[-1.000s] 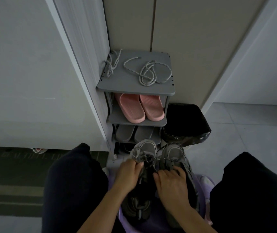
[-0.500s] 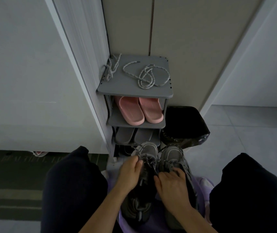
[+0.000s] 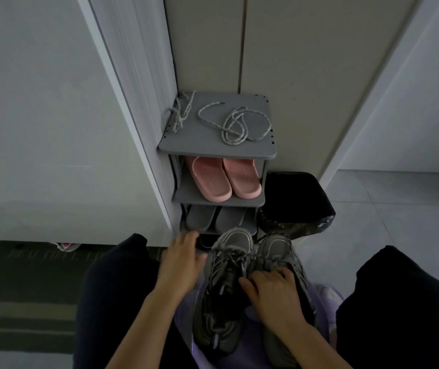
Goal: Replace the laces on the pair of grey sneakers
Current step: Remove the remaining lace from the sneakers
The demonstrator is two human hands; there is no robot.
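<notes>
Two grey sneakers stand side by side on a purple stool between my knees, toes pointing away. The left sneaker (image 3: 223, 291) shows its dark crossed laces. My right hand (image 3: 274, 296) rests on the right sneaker (image 3: 279, 251), fingers bent over its lacing. My left hand (image 3: 183, 262) hovers off the left sneaker's left side, fingers spread and empty. Two loose speckled white laces lie on top of the grey shoe rack (image 3: 213, 145): a coiled lace (image 3: 237, 126) in the middle and a bunched lace (image 3: 181, 113) at the back left corner.
The rack holds pink slippers (image 3: 226, 179) on the middle shelf and grey slippers (image 3: 213, 218) below. A black-lined bin (image 3: 295, 206) stands right of the rack. A white wall panel rises at the left, tiled floor lies at the right, my dark-clad knees flank the stool (image 3: 324, 294).
My left hand has let go of the left sneaker's laces and moved left and forward, opening. The right hand stays on the right sneaker. The view tilted slightly down.
</notes>
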